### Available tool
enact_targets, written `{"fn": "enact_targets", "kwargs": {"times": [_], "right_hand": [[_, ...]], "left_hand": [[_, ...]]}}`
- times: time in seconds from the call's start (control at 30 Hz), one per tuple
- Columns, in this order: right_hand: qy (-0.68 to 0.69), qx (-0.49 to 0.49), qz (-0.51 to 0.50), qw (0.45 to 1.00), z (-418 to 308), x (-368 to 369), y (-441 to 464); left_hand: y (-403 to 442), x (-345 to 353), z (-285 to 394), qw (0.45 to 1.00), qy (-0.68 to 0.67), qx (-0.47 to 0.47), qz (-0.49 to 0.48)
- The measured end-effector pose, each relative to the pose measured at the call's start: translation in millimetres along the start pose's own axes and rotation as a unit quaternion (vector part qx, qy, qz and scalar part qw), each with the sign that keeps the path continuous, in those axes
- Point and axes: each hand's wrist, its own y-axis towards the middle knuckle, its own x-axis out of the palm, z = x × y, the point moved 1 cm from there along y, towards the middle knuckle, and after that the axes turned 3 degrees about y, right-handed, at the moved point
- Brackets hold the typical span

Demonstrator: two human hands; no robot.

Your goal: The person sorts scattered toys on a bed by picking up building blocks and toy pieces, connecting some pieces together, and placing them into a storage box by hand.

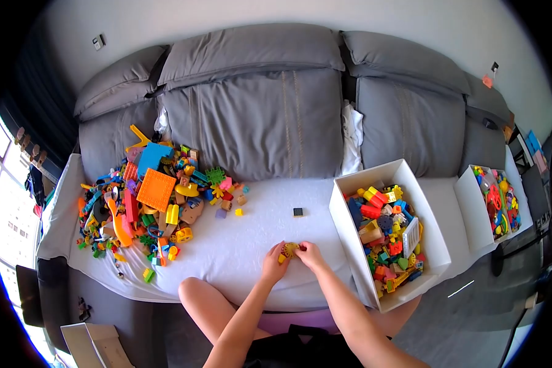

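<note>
Near the front edge of the white-covered sofa seat (276,196), my left hand (275,264) grips a small yellow toy piece (289,250). My right hand (311,255) pinches the same piece from its right side, and the two hands nearly meet around it. Parts of the piece are hidden by my fingers. A small black block (298,212) lies on the seat beyond my hands, and a small yellow block (239,212) lies further left, beside the large toy pile (156,194).
A white box (435,245) full of mixed toys stands right of my hands. Further right is a smaller white box (472,205) with colourful toys. Grey sofa cushions (257,122) rise behind. An open box (89,343) stands at the lower left.
</note>
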Motion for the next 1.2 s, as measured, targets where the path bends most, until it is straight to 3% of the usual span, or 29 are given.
{"fn": "enact_targets", "kwargs": {"times": [0.03,0.1,0.17,0.2,0.3,0.4,0.43,0.5,0.57,0.63,0.8,0.9,1.0,1.1,1.13,1.2], "right_hand": [[0.024,-0.002,0.013,1.000,-2.6,-3.4,-11.8],[0.189,0.112,0.033,0.975,-7.8,-7.8,-35.4],[0.324,0.164,0.076,0.929,-22.6,-19.9,-59.3],[0.376,0.142,0.069,0.913,-23.1,-25.8,-65.6],[0.496,0.076,0.112,0.858,-70.9,-58.4,-91.5],[0.573,-0.065,0.225,0.785,-112.3,-100.4,-109.8],[0.601,-0.090,0.275,0.745,-109.7,-109.1,-110.7],[0.656,-0.091,0.313,0.681,-116.6,-122.5,-112.9],[0.612,-0.090,0.316,0.719,-124.5,-118.5,-116.3],[0.607,-0.065,0.247,0.753,-121.2,-103.5,-113.0],[0.456,0.011,0.135,0.880,-92.4,-46.0,-52.1],[0.235,-0.019,0.164,0.958,-41.7,-9.6,17.8],[-0.036,-0.059,0.228,0.971,-25.7,14.1,69.1],[-0.074,-0.070,0.165,0.981,-57.5,44.6,93.9],[-0.043,-0.117,0.163,0.979,-56.3,67.0,105.7],[0.165,-0.098,0.078,0.978,-69.2,105.1,122.5]], "left_hand": [[-7.1,5.4,-3.4,0.998,-0.047,-0.011,0.033],[-11.9,16.3,-8.1,0.951,-0.197,-0.213,0.104],[-10.1,20.3,4.3,0.834,-0.355,-0.393,0.155],[-6.8,27.3,13.8,0.800,-0.431,-0.364,0.201],[22.3,46.8,73.9,0.754,-0.547,-0.302,0.202],[53.7,57.3,150.7,0.776,-0.607,-0.165,0.046],[61.3,56.0,179.1,0.786,-0.606,-0.120,-0.017],[70.8,62.1,208.6,0.816,-0.569,-0.083,-0.051],[70.6,59.7,208.6,0.873,-0.483,-0.047,-0.052],[63.4,57.5,178.0,0.895,-0.442,-0.064,-0.020],[43.1,22.1,46.1,0.947,-0.288,-0.127,0.059],[42.3,-34.1,-16.2,0.968,-0.175,-0.153,0.096],[51.3,-81.2,-72.5,0.971,-0.120,-0.139,0.156],[69.7,-122.9,-90.9,0.970,-0.071,-0.144,0.184],[76.6,-133.5,-90.7,0.968,-0.048,-0.145,0.201],[89.3,-149.6,-92.9,0.965,-0.023,-0.159,0.209]]}}
